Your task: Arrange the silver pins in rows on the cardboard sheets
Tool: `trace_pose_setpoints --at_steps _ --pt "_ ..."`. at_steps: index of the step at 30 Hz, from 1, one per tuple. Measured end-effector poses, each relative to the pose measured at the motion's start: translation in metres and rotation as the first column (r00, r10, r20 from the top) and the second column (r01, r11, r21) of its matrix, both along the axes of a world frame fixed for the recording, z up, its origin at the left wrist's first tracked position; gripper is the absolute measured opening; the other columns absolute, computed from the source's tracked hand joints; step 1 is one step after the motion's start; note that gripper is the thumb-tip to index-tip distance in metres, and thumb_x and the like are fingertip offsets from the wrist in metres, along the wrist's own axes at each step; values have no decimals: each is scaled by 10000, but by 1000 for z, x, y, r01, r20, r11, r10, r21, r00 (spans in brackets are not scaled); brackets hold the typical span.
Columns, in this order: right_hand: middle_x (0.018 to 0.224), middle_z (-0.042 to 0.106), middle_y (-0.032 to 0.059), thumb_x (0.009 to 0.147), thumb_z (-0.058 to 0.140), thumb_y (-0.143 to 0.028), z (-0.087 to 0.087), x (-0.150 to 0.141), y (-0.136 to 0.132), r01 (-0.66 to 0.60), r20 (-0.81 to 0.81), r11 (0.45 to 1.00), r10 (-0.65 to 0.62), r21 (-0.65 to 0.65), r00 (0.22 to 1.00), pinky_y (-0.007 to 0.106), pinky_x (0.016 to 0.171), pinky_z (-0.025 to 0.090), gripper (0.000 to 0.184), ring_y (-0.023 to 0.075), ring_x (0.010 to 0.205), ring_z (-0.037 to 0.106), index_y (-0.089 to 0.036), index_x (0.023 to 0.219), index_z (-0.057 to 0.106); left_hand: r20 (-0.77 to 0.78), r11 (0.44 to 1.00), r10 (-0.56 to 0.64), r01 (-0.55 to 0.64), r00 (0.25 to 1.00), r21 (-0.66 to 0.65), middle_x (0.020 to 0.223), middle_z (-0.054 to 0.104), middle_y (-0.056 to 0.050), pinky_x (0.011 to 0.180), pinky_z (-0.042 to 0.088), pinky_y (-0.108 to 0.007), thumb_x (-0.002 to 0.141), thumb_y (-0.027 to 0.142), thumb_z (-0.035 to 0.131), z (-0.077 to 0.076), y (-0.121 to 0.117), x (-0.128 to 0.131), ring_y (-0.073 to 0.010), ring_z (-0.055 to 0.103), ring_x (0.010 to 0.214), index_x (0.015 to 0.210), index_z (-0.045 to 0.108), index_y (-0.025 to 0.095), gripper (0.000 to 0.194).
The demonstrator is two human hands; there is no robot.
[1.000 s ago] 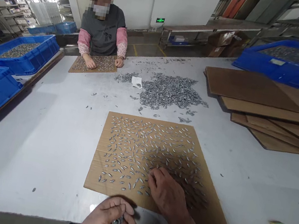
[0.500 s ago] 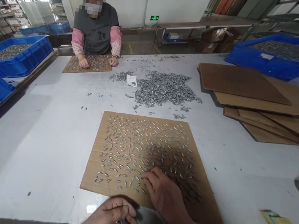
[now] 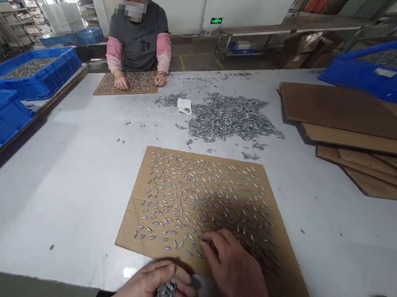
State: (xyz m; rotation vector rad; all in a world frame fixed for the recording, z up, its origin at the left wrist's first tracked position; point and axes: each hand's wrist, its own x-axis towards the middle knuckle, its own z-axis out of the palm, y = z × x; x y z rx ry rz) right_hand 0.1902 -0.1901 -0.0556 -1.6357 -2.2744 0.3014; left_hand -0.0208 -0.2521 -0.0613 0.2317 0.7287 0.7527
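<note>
My left hand (image 3: 158, 290) is palm up near the table's front edge, its fingers curled around several small spindle-shaped metal pieces (image 3: 166, 292). My right hand (image 3: 235, 265) reaches over the lower middle of a cardboard sheet (image 3: 126, 235). Its thumb and forefinger come together at one small metal piece (image 3: 201, 238), which the fingertips partly hide. Many similar pieces lie spaced apart in rough rows across the sheet, and the right hand's shadow darkens its right side.
Beyond the sheet lies a big heap of metal pieces (image 3: 230, 118) with a white paper scrap (image 3: 184, 106). Cardboard sheets (image 3: 351, 111) are stacked at right. Blue bins (image 3: 29, 83) stand left, another blue bin (image 3: 387, 82) back right. Across the table, a co-worker (image 3: 138, 40) handles another sheet (image 3: 143, 81).
The camera view has swung slightly left, so things appear shifted right. My left hand has opened somewhat, showing more of its metal pieces. My right hand stays over nearly the same spot.
</note>
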Motion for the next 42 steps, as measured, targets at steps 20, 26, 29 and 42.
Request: trace_pose_setpoints --at_steps 20,26,29,42 --pt "845 682 20 942 529 -68 19 -19 27 -239 75 968 245 -80 967 318 793 394 264 181 823 629 -242 807 675 46 993 -50 54 998 -109 982 779 -198 588 578 -280 948 671 591 -6 -6 3 -255 772 791 1024 756 70 627" --pt "849 703 13 1001 521 -211 4 -2 27 -57 172 998 62 -32 983 309 727 423 237 175 743 658 -254 870 714 29 992 -21 24 999 -127 956 780 -198 573 578 -276 969 608 604 -6 -5 0 -246 772 760 1028 751 64 567" --pt "878 719 7 1000 512 -240 0 11 20 40 167 999 -37 -16 985 304 675 429 243 174 728 672 -264 866 712 35 992 -19 23 999 -121 944 778 -190 563 580 -270 946 609 642 -6 -5 0 -242 771 747 1008 751 65 559" --pt "832 716 21 993 531 -213 5 -23 20 -31 213 991 58 -128 975 289 679 419 247 164 734 683 -239 800 684 41 993 -44 49 998 -110 919 776 -184 562 580 -275 898 632 697 -7 -5 3 -245 769 737 990 742 73 568"
